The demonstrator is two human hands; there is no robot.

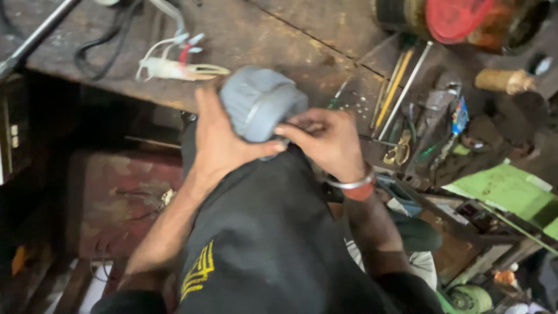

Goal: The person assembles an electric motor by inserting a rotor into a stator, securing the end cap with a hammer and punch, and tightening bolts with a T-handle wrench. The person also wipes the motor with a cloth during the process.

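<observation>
Head view: left hand (218, 142) cupping grey motor cap (261, 102) against knee, fingers wrapped round its side. Right hand (328, 139) pinching at cap's lower rim, fingertips together. Best keeping left grip firm, cap steady. Screwdrivers (395, 87) lying beyond right fingers on bench (261, 35).

You've got one view only, head cam, looking steeply down from above your lap, close in on both hands. Frame tilts: workbench (279, 35) edge runs diagonally across the top, floor clutter fills lower right. No 2nd view, so no overlap.
</observation>
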